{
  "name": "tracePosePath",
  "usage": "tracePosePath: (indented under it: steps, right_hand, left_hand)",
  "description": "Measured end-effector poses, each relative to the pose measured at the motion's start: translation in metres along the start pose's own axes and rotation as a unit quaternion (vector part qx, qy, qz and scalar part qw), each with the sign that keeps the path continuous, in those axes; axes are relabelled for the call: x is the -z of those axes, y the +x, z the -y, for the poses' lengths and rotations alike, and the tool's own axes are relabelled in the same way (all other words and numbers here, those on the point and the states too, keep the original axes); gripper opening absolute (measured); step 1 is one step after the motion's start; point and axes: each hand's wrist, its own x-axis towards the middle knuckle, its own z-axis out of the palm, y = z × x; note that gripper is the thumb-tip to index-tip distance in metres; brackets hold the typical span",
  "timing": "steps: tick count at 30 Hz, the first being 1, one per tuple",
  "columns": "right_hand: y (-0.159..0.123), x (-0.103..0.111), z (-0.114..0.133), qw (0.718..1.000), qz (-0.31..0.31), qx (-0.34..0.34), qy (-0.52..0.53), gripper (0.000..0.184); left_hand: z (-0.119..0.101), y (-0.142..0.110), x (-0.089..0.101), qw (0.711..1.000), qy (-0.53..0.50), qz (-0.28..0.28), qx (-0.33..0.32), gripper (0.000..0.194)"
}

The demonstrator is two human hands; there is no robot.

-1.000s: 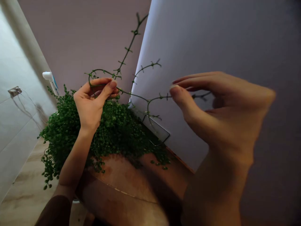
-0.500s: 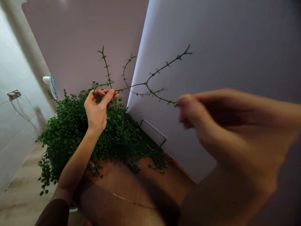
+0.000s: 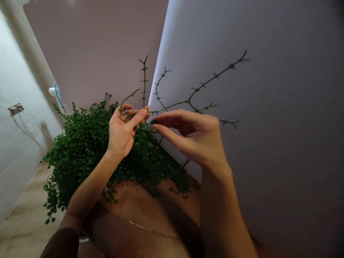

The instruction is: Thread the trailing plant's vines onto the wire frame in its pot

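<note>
My left hand is closed, thumb and fingertips pinching a thin green branching stem. The stem's bare branches, with short nubs along them, fan up and to the right. My right hand is just right of the left one, its thumb and index finger closed on small green leaves below the stem. Part of the stem is hidden behind the right hand. Beneath and behind both hands spreads a bushy trailing plant with small round leaves.
The plant lies over a brown wooden surface with a curved edge line. A pale panel stands at the right, with a thin wire loop by its foot. At the left are a wall socket with cables and a white-and-blue object.
My right hand has let go of a branch tip at the right and moved left to small leaves near my left hand. My left hand and the stem have shifted right.
</note>
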Motion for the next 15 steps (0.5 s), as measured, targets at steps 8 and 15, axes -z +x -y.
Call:
tracePosePath:
  steps: [8, 15]
  right_hand:
    - [0.003, 0.008, 0.000, 0.978, -0.014, 0.081, -0.191, 0.020]
    - [0.002, 0.010, -0.007, 0.963, 0.019, 0.146, -0.225, 0.025]
  left_hand:
    - [0.006, 0.013, 0.024, 0.936, 0.287, -0.076, -0.188, 0.082]
    - [-0.011, 0.015, 0.028, 0.794, 0.491, 0.192, -0.305, 0.019]
